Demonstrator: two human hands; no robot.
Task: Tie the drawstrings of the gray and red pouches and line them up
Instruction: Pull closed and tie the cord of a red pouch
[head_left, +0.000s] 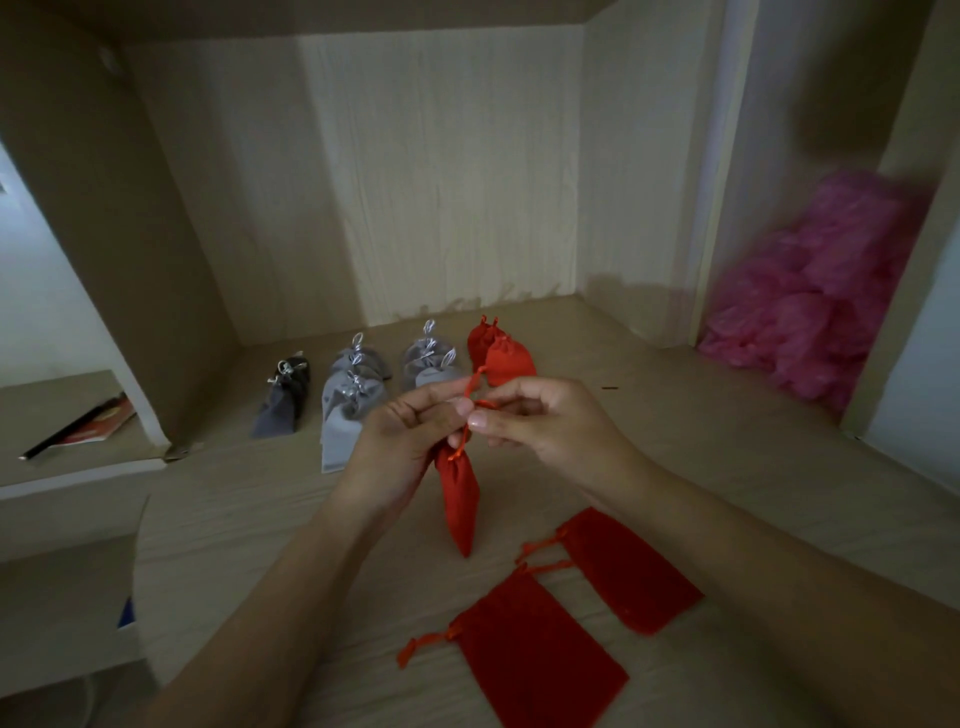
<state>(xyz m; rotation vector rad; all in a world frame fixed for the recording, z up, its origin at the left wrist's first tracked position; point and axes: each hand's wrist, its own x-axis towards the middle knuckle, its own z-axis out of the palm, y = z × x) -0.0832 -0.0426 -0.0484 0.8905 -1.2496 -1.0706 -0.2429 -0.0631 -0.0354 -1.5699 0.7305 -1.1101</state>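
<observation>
Both hands are raised over the middle of the surface, busy with one pouch. My left hand (410, 431) pinches the gathered neck and one end of the drawstring (475, 400) between thumb and fingers. My right hand (540, 421) pinches the other end with curled fingers, close beside the left, so the cords cross between them. I judge this to be the knot being formed. Held by its neck, the held red pouch (460, 499) hangs straight down, so its own weight helps keep the mouth cinched. Whether its tip touches the wood I cannot tell.

Two flat red pouches (540, 660) lie near the front edge, right of centre, with their strings loose. They look like the next ones, kept within easy reach. Toward the back edge the finished ones lie in files running front to back: dark gray pouches (283, 400) at the left, light gray pouches (343, 421) in two files beside them, then tied red pouches (501, 358) at the right end. I take that red file as where this one belongs.

The desk top (727, 467) is pale wood grain, set in an alcove of matching panels, and the light is dim. A pink heap (821, 312), too blurred to identify, fills the far right corner. A booklet (93, 423) lies on a lower ledge at the left.
</observation>
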